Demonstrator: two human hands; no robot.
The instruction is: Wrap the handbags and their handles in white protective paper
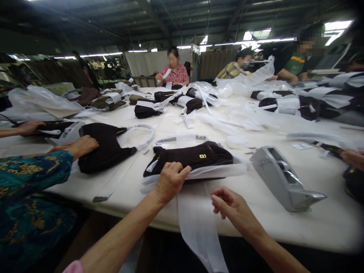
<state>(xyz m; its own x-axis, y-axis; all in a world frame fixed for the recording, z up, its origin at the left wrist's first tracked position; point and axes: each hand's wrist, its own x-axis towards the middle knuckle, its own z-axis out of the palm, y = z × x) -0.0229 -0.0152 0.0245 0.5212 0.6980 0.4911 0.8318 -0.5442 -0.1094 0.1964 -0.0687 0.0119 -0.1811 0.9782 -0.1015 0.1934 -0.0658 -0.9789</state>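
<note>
A black handbag [187, 157] with a small gold emblem lies in front of me, its handle wrapped in white material. My left hand [172, 180] is closed on the bag's near edge, where a folded white sheet [218, 171] runs along it. From under the bag a long white strip [196, 220] hangs over the table's front edge. To the right of that strip, my right hand [233, 206] is in the air with its fingers loosely bent and apart, holding nothing. A grey tape dispenser [273, 178] stands beyond it on the right.
At my left, a co-worker's hand [83, 147] rests on another black bag [101, 148]. More wrapped bags [146, 109] and loose white sheets [224, 123] are spread over the white table [318, 223]. Other people sit across it, and another hand [352, 157] shows at the right edge.
</note>
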